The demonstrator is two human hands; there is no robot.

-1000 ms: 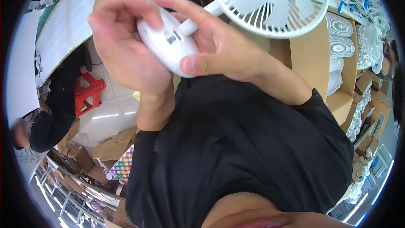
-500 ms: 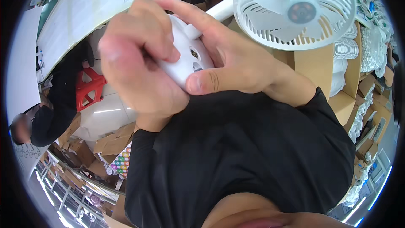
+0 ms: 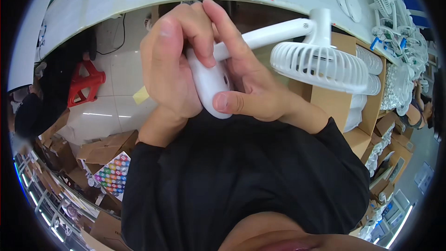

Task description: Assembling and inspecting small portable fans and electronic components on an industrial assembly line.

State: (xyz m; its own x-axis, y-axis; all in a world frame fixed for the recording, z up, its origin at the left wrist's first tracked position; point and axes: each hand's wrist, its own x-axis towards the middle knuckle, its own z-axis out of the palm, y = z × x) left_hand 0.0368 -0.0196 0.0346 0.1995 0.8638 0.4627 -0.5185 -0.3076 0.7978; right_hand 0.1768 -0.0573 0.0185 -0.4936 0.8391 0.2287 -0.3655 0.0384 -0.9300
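- My left hand (image 3: pixel 172 65) is curled tight around the upper end of the white fan base (image 3: pixel 211 86), fingers wrapped over the top where the stem enters it.
- My right hand (image 3: pixel 246 83) grips the same base from the other side: the thumb lies across its lower rounded end, and the fingers reach up along the back toward the white stem (image 3: pixel 274 33).
- So the fan is held up in front of my chest in both hands, clear of any surface, against my black shirt (image 3: pixel 241 176).
- From the base the stem runs out to my right to the round grilled fan head (image 3: pixel 320 65), which hangs free and tilted, touching nothing I can see.
- I judge the step in hand to be working on the base itself, pressing or seating something at its end; what lies under my fingers is hidden.
- The next move calls for a steady left-hand hold while the right thumb does the fine work, and for keeping the fan head from swinging into the cardboard boxes (image 3: pixel 346 107) just behind it.
- Further right, more white fan parts (image 3: pixel 395 32) crowd a shelf; a red stool (image 3: pixel 86 81) stands on the floor to my left.
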